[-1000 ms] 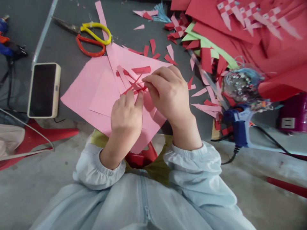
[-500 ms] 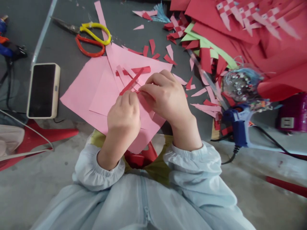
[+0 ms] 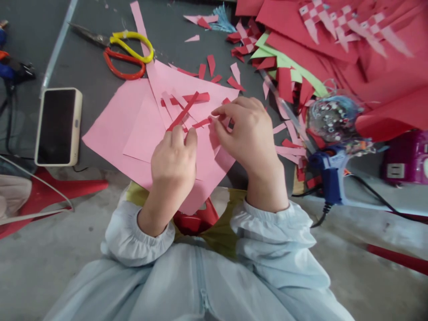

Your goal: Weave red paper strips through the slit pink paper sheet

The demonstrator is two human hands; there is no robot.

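My left hand [image 3: 173,164] is closed with its fingertips on a long red paper strip [image 3: 183,110] that slants up and to the right. A second, shorter red strip [image 3: 201,123] runs from beside those fingers to my right hand [image 3: 249,133]. Thumb and forefinger of the right hand pinch its far end. Both hands are over stacked pink paper sheets [image 3: 109,118]. Behind the strips, a folded red piece [image 3: 203,96] lies on the pink paper with narrow pink strips [image 3: 166,99] across it. My left fingers hide where the strips meet.
Scissors [image 3: 129,55] with yellow and red handles lie behind the pink sheets, and a phone [image 3: 56,127] at the left. Red and pink scraps [image 3: 211,65] litter the table. Right are a blue glue gun [image 3: 331,171], a bag of beads [image 3: 334,116], red paper sheets [image 3: 384,84] and woven checkered pieces [image 3: 344,22].
My right hand has moved right, away from the left, drawing the end of the shorter red strip out with it. The left hand has stayed nearly in place.
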